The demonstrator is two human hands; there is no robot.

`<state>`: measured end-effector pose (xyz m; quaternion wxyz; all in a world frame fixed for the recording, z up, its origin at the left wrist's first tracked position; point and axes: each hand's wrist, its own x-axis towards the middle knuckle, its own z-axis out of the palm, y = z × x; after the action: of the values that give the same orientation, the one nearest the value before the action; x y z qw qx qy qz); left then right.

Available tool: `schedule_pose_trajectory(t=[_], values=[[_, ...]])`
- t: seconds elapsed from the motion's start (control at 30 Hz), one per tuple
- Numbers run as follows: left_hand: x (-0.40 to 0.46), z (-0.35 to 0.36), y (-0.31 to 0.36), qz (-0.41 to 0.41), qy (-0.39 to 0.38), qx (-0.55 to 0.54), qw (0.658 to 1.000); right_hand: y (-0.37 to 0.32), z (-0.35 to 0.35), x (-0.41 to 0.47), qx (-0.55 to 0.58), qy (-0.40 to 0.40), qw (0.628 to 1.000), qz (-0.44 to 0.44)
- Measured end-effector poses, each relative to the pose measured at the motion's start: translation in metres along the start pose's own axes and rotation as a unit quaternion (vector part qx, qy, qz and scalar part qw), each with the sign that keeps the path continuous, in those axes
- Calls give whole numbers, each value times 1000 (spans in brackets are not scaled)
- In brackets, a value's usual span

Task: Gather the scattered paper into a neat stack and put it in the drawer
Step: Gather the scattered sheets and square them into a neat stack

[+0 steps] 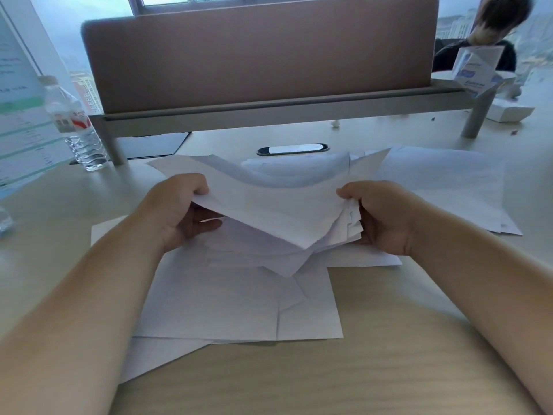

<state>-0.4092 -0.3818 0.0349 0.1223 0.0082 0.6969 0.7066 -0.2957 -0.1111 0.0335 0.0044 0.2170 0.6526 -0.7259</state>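
Paper bundle (278, 211): thin white sheets, matte and smooth, held up above the counter; the edges are uneven and fan out at the right side, the top sheet bends in a soft curve. I cannot count the sheets in it.
Left hand (182, 211): it grips the left edge of the bundle, thumb on top and the fingers (206, 224) below, closed on the paper.
Right hand (386, 217): it grips the right edge, thumb on top, the other fingers hidden under the fanned edges, clamped on the paper.
Loose sheets below (239, 307): flat white rectangles that lie on the counter under the bundle and overlap at different angles; at least three, one with a sharp fold line.
Sheets at right (449, 187): some more white sheets, flat, overlapping, apart from the hands; the number is not clear.
Counter (359, 369): light wood-grain surface near the person, pale and smooth further away, with one oval dark-rimmed cable slot (292, 149).
Partition (260, 55): one brownish, felt-like panel with rounded corners, standing on a grey metal rail.
Water bottle (74, 121): one, clear ribbed plastic, upright at the left, with a red and white label.
Drawer: not visible.
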Motion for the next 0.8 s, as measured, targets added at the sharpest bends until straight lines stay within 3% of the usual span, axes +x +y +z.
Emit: schedule_pose_trajectory(t=[0.13, 0.3, 0.43, 0.63, 0.8], values=[[-4, -22, 7, -39, -62, -34, 997, -1, -2, 2, 15, -2, 1000, 0], [5, -33, 5, -80, 30, 3, 996, -5, -5, 2, 54, -17, 998, 36], [19, -34, -5, 24, 157, 148, 976, -2, -5, 6, 35, 2, 999, 29], [12, -23, -4, 42, 116, 235, 964, 3, -2, 6, -2, 22, 1000, 6], [14, -19, -7, 52, 135, 258, 955, 4, 0, 6, 1, 35, 999, -25]])
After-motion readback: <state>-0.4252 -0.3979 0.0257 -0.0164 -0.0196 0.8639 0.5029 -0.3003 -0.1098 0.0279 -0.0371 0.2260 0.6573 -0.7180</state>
